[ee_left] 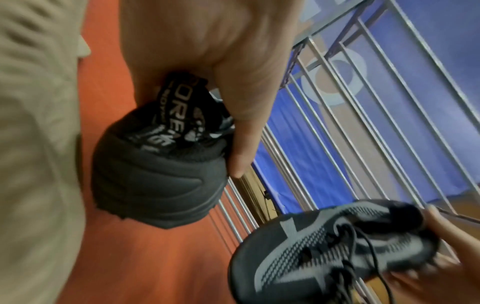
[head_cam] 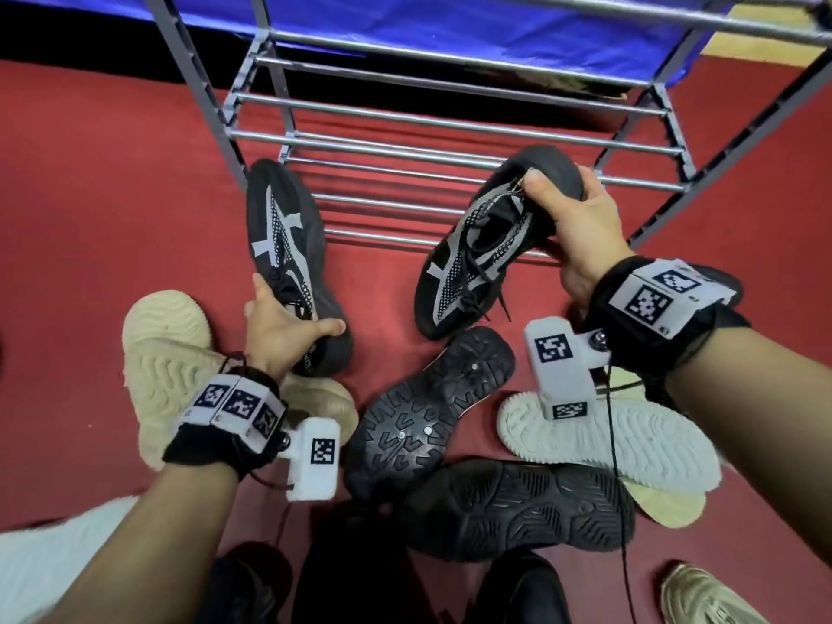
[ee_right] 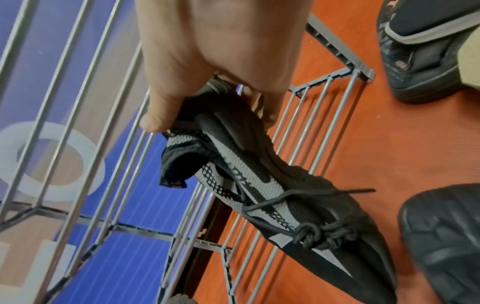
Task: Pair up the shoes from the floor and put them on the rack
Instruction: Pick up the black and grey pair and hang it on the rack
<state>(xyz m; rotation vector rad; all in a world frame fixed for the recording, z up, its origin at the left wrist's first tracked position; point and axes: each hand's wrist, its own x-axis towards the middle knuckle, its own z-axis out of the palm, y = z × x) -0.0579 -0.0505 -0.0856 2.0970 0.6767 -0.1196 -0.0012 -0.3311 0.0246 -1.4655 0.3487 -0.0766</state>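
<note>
Two matching black-and-grey knit sneakers are off the floor, one in each of your hands, in front of the grey metal shoe rack (head_cam: 454, 128). Your left hand (head_cam: 279, 328) grips the left-hand sneaker (head_cam: 288, 245) at its heel, thumb wrapped round the back and fingers along the inner side, toe pointing away toward the rack's lower left post; the left wrist view shows the lettered pull tab (ee_left: 179, 111) at the heel under your palm. Your right hand (head_cam: 572, 222) clenches the right-hand sneaker (head_cam: 477, 249) at the heel collar, thumb pressed inside the opening and fingers curled behind the heel, so the shoe hangs toe-down toward you with its laces (ee_right: 306, 222) trailing, over the front edge of the rack's lowest rails. The two shoes are well apart, neither on a shelf yet. Below them on the red carpet (head_cam: 90, 173) lie more shoes sole-up: a cream shoe (head_cam: 166, 367) under your left wrist, two black shoes (head_cam: 427, 398) in the middle, and a white-soled shoe (head_cam: 630, 439) beneath your right forearm. Behind the rack hangs blue fabric (head_cam: 450, 20)
</note>
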